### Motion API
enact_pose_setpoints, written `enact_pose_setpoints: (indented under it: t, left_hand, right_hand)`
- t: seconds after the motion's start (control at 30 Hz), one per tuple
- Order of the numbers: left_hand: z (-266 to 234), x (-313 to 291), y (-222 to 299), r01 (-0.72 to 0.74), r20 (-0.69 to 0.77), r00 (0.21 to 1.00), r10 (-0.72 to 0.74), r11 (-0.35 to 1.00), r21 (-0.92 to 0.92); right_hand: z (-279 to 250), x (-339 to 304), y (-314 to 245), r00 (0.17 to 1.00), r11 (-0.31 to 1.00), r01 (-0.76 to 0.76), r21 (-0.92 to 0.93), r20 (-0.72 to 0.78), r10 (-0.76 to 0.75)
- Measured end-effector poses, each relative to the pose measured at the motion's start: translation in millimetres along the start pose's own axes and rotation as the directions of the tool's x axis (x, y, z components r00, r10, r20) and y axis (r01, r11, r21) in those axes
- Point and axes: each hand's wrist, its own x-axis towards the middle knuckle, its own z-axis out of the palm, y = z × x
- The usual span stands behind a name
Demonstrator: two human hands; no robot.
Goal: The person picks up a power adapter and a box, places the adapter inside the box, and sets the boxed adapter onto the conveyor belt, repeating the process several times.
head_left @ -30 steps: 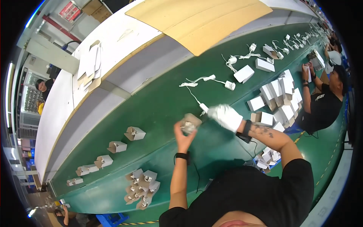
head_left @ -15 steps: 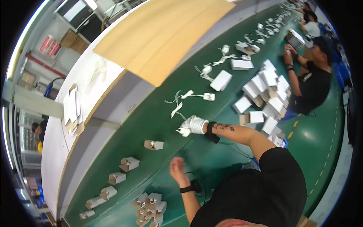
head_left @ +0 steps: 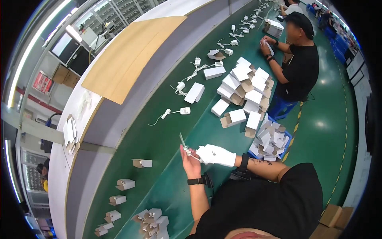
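Green workbench (head_left: pixel 161 189), white cord (head_left: pixel 188 151) thin and bunched, slim pale piece sticking up, lifted above bench between both hands, bare left hand (head_left: pixel 191 166) with fingers curled around it, gloved right hand (head_left: pixel 217 155) at its other side, right grip can't tell, white boxes (head_left: pixel 254 96) piled beyond.

Grn belt (head_left: pixel 139 139): row of open bxs (head_left: pixel 146 163) at L; chargers (head_left: pixel 184 111) w/ loose cords strung twd far end, few wht bxs (head_left: pixel 195 93) among them. Grn bench (head_left: pixel 161 191) alongside: big bx pile (head_left: pixel 255 96) at R, some open, brn insides; tight bx cluster (head_left: pixel 160 224) lower L, wht bits inside. Wht shelf (head_left: pixel 59 157): tan board (head_left: pixel 131 59) overhanging edge, flat ctns (head_left: pixel 70 133), clear bag (head_left: pixel 84 101). Grn floor (head_left: pixel 318 139): ylw/blk tape (head_left: pixel 293 137), brn ctns (head_left: pixel 331 215) lower R.
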Motion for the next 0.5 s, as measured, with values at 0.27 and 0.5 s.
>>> enact_pose_setpoints:
  t: [0.27, 0.5]
  left_hand:
    - [87, 14, -28, -0.138, -0.158, 0.933, 0.324, 0.726, 0.674]
    - [94, 20, -29, -0.059, -0.092, 0.949, 0.300, 0.458, 0.887]
  right_hand:
    - [-18, -5, -27, 0.997, 0.932, 0.031, 0.360, 0.050, -0.052]
    - [-18, 19, -27, 0.999, 0.894, -0.038, 0.447, 0.028, 0.028]
